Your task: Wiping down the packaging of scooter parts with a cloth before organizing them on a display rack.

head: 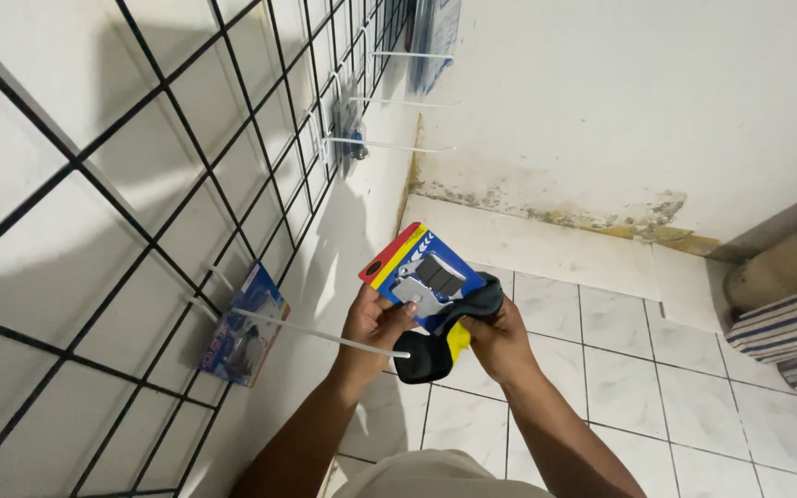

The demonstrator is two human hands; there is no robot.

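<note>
Both hands meet on one blister pack (pixel 420 275), a blue card with a red and yellow corner and grey parts under clear plastic, held up in front of the tiled floor (pixel 601 369) just beside the black wire grid panel (pixel 140 212). Left hand (pixel 373 322) pinches the pack's lower edge, while the right hand (pixel 500 341) clutches a black and yellow cloth (pixel 445 343) pressed against the pack. Close by, a white hook (pixel 320 334) juts from the grid with another blue pack (pixel 243 325) hanging on it, and striped fabric (pixel 791 332) lies off to the right.
</note>
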